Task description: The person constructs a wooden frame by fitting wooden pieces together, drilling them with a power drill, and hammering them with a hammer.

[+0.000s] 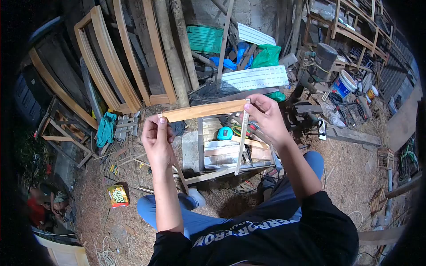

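A light wooden frame (206, 110) made of a broad slat and thinner strips hangs between my hands. My left hand (157, 137) grips its upper left corner, thumb on the near face. At the upper right corner, my right hand (265, 116) pinches the slat where a thin side strip (241, 144) goes down. A lower strip (211, 175) runs near the bottom of the side strips; whether every corner is joined I cannot tell. Beyond the frame lies a shallow wooden box (201, 148) holding a teal tape measure (225, 133) and wood pieces.
Wooden door or window frames (111, 57) lean at the back left. A yellow snack bag (117, 196) lies on the shaving-covered ground. White bucket (345, 83) and dark drum (325, 57) stand at right. People (44, 206) sit at far left. A plank (350, 135) lies right.
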The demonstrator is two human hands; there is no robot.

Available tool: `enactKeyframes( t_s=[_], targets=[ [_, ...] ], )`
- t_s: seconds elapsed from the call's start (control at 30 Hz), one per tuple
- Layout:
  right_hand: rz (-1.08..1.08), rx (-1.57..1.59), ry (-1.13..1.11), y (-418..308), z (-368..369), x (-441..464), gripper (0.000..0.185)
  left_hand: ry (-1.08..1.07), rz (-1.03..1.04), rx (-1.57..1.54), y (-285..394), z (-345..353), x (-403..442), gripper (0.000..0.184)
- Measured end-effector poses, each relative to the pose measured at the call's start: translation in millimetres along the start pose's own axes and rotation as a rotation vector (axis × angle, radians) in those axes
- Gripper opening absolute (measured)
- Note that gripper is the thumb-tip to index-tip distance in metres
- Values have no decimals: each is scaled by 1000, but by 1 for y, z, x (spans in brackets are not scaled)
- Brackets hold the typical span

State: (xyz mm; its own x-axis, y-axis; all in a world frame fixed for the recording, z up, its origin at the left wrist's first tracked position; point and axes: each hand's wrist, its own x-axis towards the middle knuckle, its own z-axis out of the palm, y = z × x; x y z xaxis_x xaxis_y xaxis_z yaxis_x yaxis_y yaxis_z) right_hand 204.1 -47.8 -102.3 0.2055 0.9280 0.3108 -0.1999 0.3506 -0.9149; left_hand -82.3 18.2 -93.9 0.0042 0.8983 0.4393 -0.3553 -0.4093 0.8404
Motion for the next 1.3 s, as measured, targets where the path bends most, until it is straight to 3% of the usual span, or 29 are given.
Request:
enactKeyframes(
  t_s=[0.1, 0.2, 0.43, 0.8, 1.0, 1.3],
  targets=[
    [-49, -99, 8, 4, 0, -2, 16, 16, 17, 13, 0, 0, -1, 11],
    [-7, 23, -69, -6, 1, -7, 19, 30, 24, 11, 2, 0, -1, 12],
    [-27, -25, -137, -10, -5, -10, 23, 43, -92, 20, -3, -2, 0, 14],
    [-20, -65, -39, -13, -1, -12, 18, 14, -123, 1, -1, 10, -6, 16],
    [-91, -166, -21, -19, 0, -14, 17, -102, 53, -15, -9, 5, -8, 16],
    [-108, -199, -89, -31, 8, -20, 17, -4, 134, -37, -3, -1, -14, 22]
  ],
)
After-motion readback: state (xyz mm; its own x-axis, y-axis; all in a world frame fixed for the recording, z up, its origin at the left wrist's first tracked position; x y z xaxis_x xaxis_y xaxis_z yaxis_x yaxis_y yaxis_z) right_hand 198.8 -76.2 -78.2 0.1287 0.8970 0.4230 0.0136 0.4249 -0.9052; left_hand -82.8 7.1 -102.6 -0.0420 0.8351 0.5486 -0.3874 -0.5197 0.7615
